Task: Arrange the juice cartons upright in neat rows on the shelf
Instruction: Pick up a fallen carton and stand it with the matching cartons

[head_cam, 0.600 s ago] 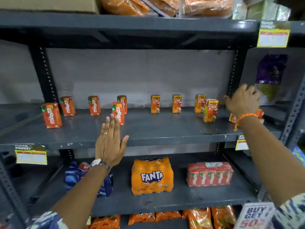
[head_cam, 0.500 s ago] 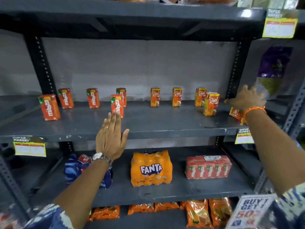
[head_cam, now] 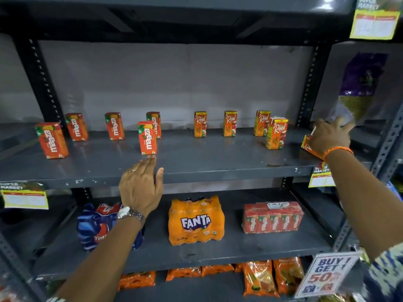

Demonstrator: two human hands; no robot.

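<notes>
My left hand: flat, fingers spread, empty, just before a standing Maaza carton.
My right hand: stretched out, laid over a tipped Real carton at the shelf end; grip unclear.

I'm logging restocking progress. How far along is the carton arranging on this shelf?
Done: nine cartons stand upright on the middle shelf, five Maaza on the left, four Real on the right. In hand: the right hand is on a tilted Real carton at the shelf's right end. Left: that carton needs standing up, and the front Maaza and front Real sit ahead of their rows. The left hand is open and empty.
</notes>
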